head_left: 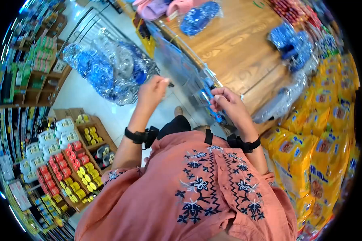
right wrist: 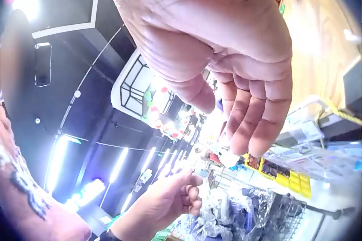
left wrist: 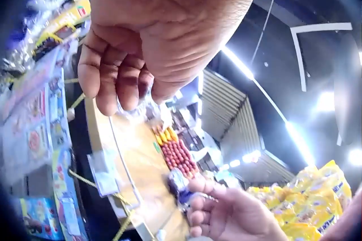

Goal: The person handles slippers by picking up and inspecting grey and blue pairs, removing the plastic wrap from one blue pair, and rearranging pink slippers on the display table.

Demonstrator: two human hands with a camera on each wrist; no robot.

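My left hand (head_left: 153,90) is raised beside the shopping cart, its fingers loosely bent. In the head view a small dark bit (head_left: 171,84) shows at its fingertips; what it is, I cannot tell. The left wrist view shows the bent fingers (left wrist: 107,80) with nothing plainly between them. My right hand (head_left: 231,105) hovers near the edge of the wooden table (head_left: 237,48), fingers relaxed, thumb apart from them in the right wrist view. Beyond the left hand, the cart (head_left: 84,34) holds blue and grey slippers (head_left: 104,66) in clear plastic wrap.
On the table lie a wrapped blue slipper (head_left: 199,18), more wrapped blue footwear (head_left: 291,46) and a long grey wrapped item (head_left: 283,102). Yellow bags (head_left: 326,144) are piled to the right. Shelves with red and yellow cans (head_left: 78,156) and white jugs (head_left: 48,140) stand at left.
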